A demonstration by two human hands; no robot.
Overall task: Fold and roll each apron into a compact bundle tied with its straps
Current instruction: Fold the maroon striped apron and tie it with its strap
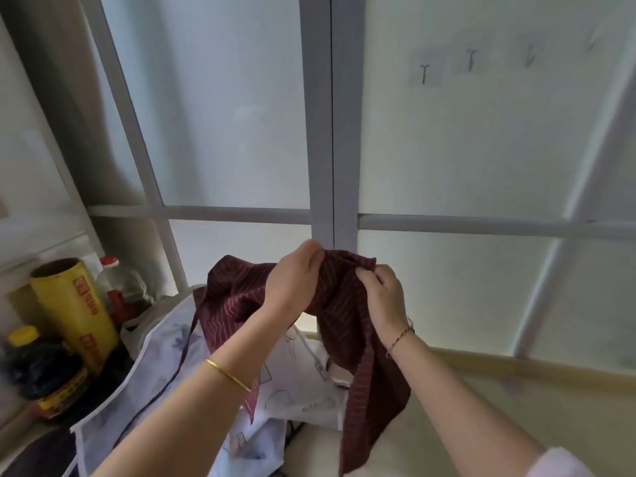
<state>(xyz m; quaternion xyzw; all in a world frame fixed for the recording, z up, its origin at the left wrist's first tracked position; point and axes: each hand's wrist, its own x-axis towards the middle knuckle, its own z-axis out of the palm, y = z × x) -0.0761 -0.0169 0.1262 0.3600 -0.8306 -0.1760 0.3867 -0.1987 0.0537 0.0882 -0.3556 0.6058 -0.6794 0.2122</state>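
A dark red apron (339, 304) with thin pale stripes hangs bunched in the air in front of the frosted glass door. My left hand (296, 280) pinches its upper edge on the left. My right hand (383, 292) grips the cloth just to the right, fingers curled into the fabric. A striped strap (358, 401) of the apron dangles down below my right wrist. Under it lies a white apron (165, 366) with pale blue and red printed shapes, spread loosely over the surface.
At the left stand a yellow roll of cling film (74, 308), a dark sauce bottle (41, 370) with a yellow cap, and a clear bottle (113, 280) with a red cap. A frosted glass door with grey bars (323, 132) fills the background.
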